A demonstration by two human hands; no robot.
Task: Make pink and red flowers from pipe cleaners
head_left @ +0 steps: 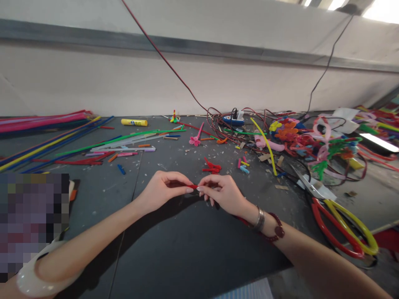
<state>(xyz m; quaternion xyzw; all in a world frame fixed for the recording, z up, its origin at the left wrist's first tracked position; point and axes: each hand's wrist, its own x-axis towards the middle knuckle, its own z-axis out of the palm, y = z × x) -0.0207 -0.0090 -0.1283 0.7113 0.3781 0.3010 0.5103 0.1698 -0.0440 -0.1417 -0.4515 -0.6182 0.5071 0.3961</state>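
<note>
Between the fingertips of both hands is a small red fuzzy piece (pixel 193 187), partly hidden. My left hand (pixel 163 189) pinches its left end with thumb and fingers. The right end is pinched by my right hand (pixel 220 192), whose other fingers curl below. Just beyond my right hand lie red twisted pieces (pixel 212 167) on the dark table (pixel 168 253). Farther back rests a pink flower shape on a stem (pixel 195 140). Short pink and blue bits (pixel 243 167) lie to the right of the red pieces.
Large scissors (pixel 336 216) with red and yellow handles lie at the right. Behind them are colourful fuzzy shapes (pixel 289 135) and tangled cables (pixel 218 122). Long fuzzy sticks (pixel 46 124) and a yellow tube (pixel 134 122) are back left. A pixelated area (pixel 31 220) covers the left edge.
</note>
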